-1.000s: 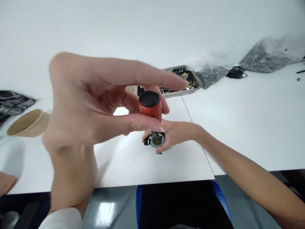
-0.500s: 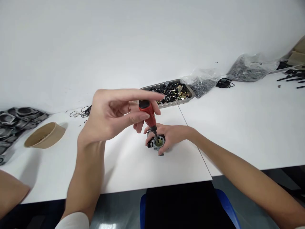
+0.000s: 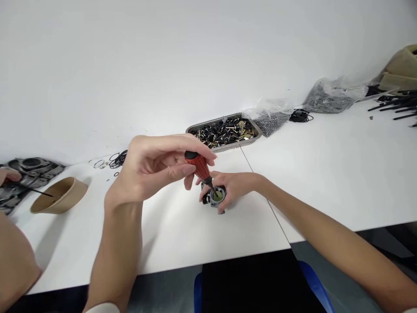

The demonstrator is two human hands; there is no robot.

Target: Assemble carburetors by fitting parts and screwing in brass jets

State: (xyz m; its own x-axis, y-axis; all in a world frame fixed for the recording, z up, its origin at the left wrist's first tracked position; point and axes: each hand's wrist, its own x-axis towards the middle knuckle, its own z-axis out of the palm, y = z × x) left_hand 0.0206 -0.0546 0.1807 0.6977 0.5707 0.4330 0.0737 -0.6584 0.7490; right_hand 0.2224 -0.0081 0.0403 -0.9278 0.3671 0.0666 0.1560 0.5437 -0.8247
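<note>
My left hand (image 3: 146, 167) grips a screwdriver (image 3: 200, 168) with a red handle and black end cap between thumb and fingers. The screwdriver leans to the left, and its tip reaches into the round bore of a small grey metal carburetor (image 3: 213, 201). A brass-coloured disc (image 3: 218, 195) shows inside that bore. My right hand (image 3: 236, 187) curls around the carburetor from the right and holds it against the white table. Some of the carburetor's body is covered by my right fingers.
A metal tray (image 3: 224, 148) of mixed small parts lies behind my hands. Clear plastic bags (image 3: 270, 115) and black rings (image 3: 300, 115) stand further right. At left are a tan bowl (image 3: 76, 193), more metal castings (image 3: 35, 169) and another person's hand (image 3: 9, 175) with a thin rod.
The screwdriver's handle has tipped further left and lower, with my left fingers closing nearer around it. My right hand stays on the carburetor. Another person's hand has appeared at the left.
</note>
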